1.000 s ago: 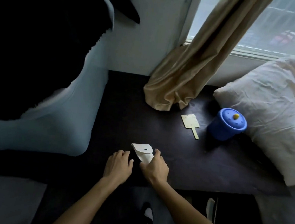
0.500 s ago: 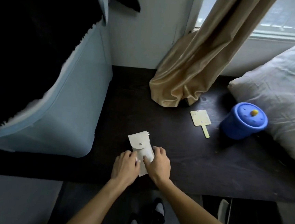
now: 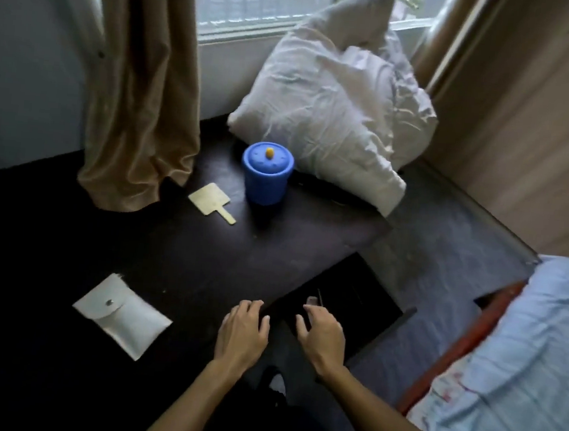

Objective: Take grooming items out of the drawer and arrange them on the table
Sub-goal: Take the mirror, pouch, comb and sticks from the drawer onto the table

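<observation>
A white snap pouch [image 3: 122,315] lies flat on the dark table [image 3: 176,261] at the near left, untouched. A small cream hand mirror [image 3: 211,200] lies further back, beside a blue lidded jar [image 3: 267,172]. The dark drawer [image 3: 337,306] stands open below the table's right front edge; a small pinkish item and a thin stick [image 3: 315,298] show dimly inside. My left hand [image 3: 242,332] hovers at the table edge, fingers spread, holding nothing. My right hand [image 3: 320,335] reaches over the drawer, fingers apart and holding nothing.
A white pillow [image 3: 334,106] leans on the table's back right against the window. A tan curtain [image 3: 142,99] hangs onto the back left of the table. A bed with light blue sheets [image 3: 520,373] stands at the right, grey floor between.
Both hands let go of the white pouch, which now lies on the table. They moved right toward the open drawer, and the view swung right.
</observation>
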A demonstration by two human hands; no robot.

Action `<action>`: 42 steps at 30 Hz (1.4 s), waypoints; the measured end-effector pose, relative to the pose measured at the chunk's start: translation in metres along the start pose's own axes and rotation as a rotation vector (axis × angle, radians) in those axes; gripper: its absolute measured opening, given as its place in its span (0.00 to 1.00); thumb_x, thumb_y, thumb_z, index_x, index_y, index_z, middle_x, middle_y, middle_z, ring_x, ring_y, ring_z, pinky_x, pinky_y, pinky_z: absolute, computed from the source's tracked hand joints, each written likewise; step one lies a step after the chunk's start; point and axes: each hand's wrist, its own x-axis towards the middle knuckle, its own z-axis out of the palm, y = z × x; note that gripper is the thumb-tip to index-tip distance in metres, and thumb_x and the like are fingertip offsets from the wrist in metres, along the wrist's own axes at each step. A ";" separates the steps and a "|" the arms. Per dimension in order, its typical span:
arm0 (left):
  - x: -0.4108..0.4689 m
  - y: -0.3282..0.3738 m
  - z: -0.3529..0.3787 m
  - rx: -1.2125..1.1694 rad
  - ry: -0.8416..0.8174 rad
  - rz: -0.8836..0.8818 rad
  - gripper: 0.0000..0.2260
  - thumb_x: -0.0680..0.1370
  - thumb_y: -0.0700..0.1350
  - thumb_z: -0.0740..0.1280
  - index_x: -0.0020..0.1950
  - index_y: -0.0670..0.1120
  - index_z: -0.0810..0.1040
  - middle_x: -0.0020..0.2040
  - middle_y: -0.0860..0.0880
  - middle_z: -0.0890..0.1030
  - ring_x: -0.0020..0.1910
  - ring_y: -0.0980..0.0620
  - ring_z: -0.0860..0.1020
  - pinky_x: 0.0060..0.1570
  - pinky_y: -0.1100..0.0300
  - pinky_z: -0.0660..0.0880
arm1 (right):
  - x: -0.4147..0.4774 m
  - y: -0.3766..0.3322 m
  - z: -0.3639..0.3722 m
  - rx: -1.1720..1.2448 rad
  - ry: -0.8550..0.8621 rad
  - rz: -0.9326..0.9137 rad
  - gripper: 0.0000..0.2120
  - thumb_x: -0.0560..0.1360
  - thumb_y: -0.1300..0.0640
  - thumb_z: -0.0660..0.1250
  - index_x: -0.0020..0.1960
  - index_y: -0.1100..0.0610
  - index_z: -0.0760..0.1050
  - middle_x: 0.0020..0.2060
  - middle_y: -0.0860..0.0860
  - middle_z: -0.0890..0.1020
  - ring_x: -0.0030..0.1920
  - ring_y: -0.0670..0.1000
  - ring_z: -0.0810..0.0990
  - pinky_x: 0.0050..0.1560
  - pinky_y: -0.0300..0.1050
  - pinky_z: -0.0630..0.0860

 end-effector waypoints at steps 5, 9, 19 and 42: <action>0.013 0.046 0.060 0.056 -0.165 0.103 0.19 0.80 0.52 0.56 0.70 0.49 0.67 0.65 0.51 0.72 0.63 0.52 0.72 0.63 0.59 0.68 | 0.014 0.081 -0.003 -0.042 -0.085 0.168 0.15 0.77 0.48 0.63 0.60 0.53 0.77 0.55 0.49 0.81 0.55 0.50 0.79 0.55 0.46 0.74; 0.044 0.064 0.109 0.106 -0.271 0.126 0.19 0.81 0.53 0.55 0.71 0.49 0.66 0.66 0.51 0.71 0.64 0.53 0.71 0.64 0.59 0.67 | 0.052 0.123 0.020 -0.055 -0.168 0.214 0.15 0.78 0.48 0.61 0.61 0.52 0.77 0.56 0.48 0.81 0.55 0.50 0.79 0.54 0.45 0.74; 0.111 0.059 0.212 0.296 -0.371 0.191 0.17 0.80 0.51 0.55 0.68 0.49 0.65 0.65 0.47 0.71 0.63 0.48 0.70 0.59 0.54 0.70 | 0.137 0.189 0.109 -0.255 -0.379 0.279 0.13 0.76 0.60 0.62 0.59 0.59 0.74 0.56 0.57 0.79 0.56 0.58 0.79 0.52 0.50 0.76; 0.078 0.060 0.149 0.337 -0.227 0.314 0.19 0.80 0.51 0.57 0.69 0.47 0.68 0.69 0.46 0.70 0.71 0.46 0.65 0.71 0.52 0.61 | 0.102 0.156 0.061 -0.252 -0.248 0.397 0.08 0.77 0.57 0.59 0.52 0.58 0.75 0.49 0.54 0.82 0.49 0.56 0.82 0.46 0.48 0.75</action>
